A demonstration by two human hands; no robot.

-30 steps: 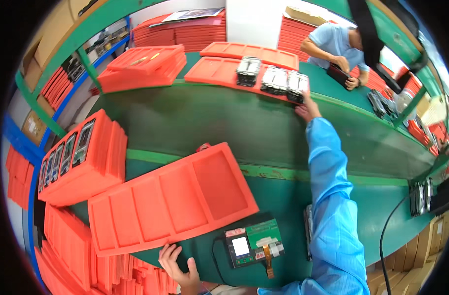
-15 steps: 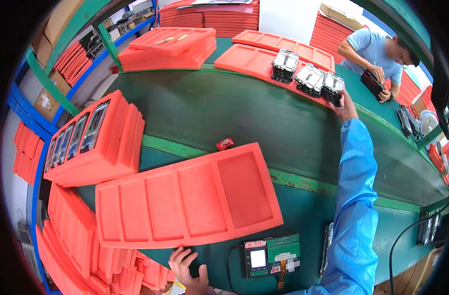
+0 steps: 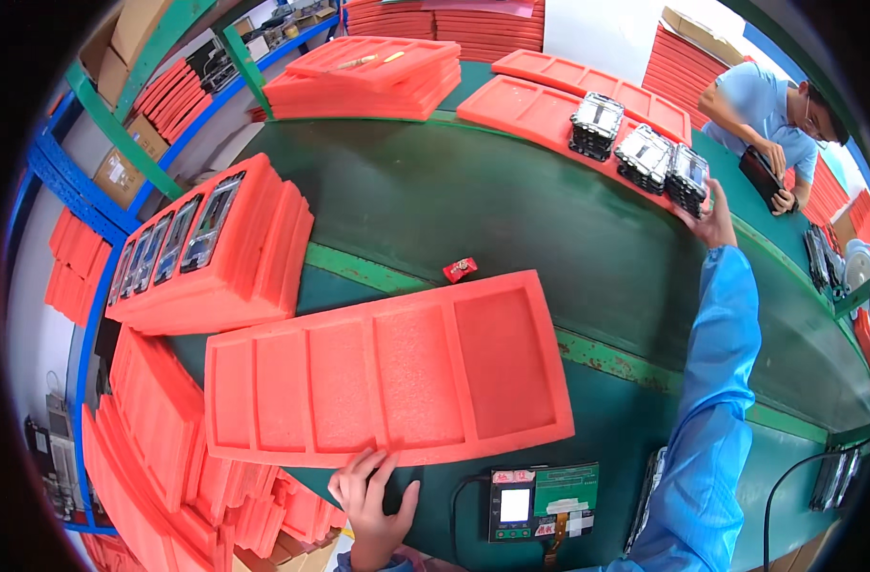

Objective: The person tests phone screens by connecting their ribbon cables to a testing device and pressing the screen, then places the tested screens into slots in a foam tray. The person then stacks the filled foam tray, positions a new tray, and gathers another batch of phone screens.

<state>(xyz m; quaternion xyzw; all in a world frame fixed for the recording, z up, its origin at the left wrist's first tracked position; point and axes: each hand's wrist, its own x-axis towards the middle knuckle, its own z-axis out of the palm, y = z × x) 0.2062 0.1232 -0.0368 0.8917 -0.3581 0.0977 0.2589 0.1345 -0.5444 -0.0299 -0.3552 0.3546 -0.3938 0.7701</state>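
Since before, the empty tray (image 3: 387,377) has slid closer. Left hand (image 3: 373,500) rests fingers spread on its edge, right hand (image 3: 713,221) grasps the far stack (image 3: 687,178).

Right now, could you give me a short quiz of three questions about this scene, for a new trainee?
1. True or false: the empty tray near the left hand has four compartments.
2. What does the right hand reach for? A) the small red piece B) the stacks of parts on the far tray C) the small screen board
3. Fill in: the left hand touches the tray's ____ edge.

Key: 1 true; 2 B; 3 near.
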